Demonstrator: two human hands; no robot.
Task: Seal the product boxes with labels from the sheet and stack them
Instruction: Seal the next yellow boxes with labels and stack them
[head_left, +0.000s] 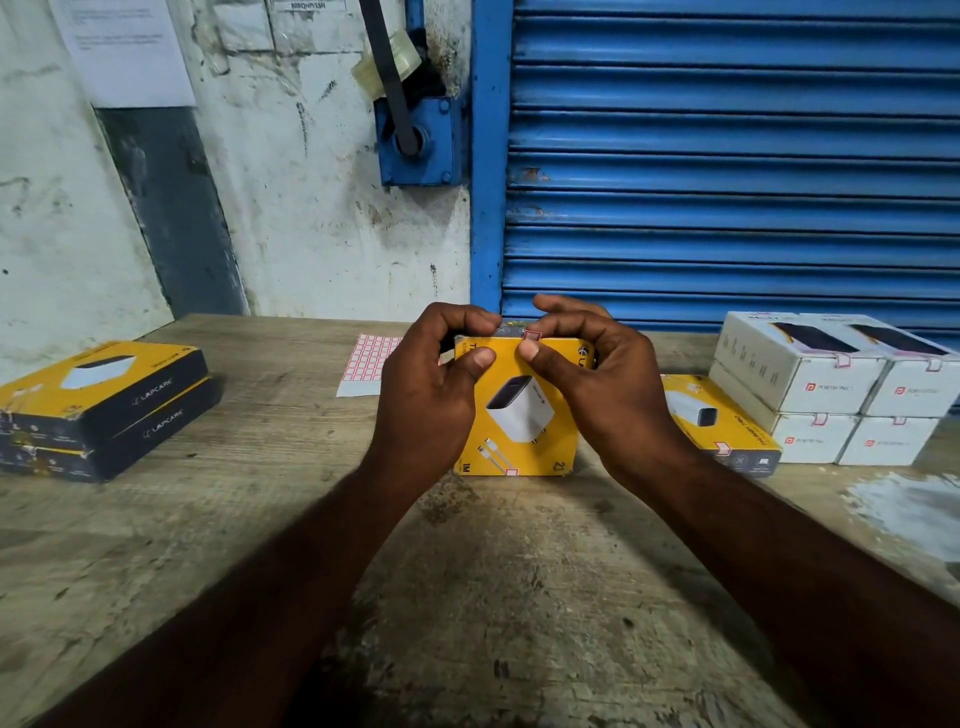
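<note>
My left hand and right hand grip the yellow box on the counter — the label at its 12 o'clock edge could crease or sit crooked if my right thumb slips.

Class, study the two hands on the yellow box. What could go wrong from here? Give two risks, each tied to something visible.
1. The right hand, gripping the yellow box, pinches a small red-edged label onto its far top edge; uneven pressure could leave it creased or crooked, sealing poorly.
2. The label sheet lies just behind the left hand, which might brush and shift it.
</note>
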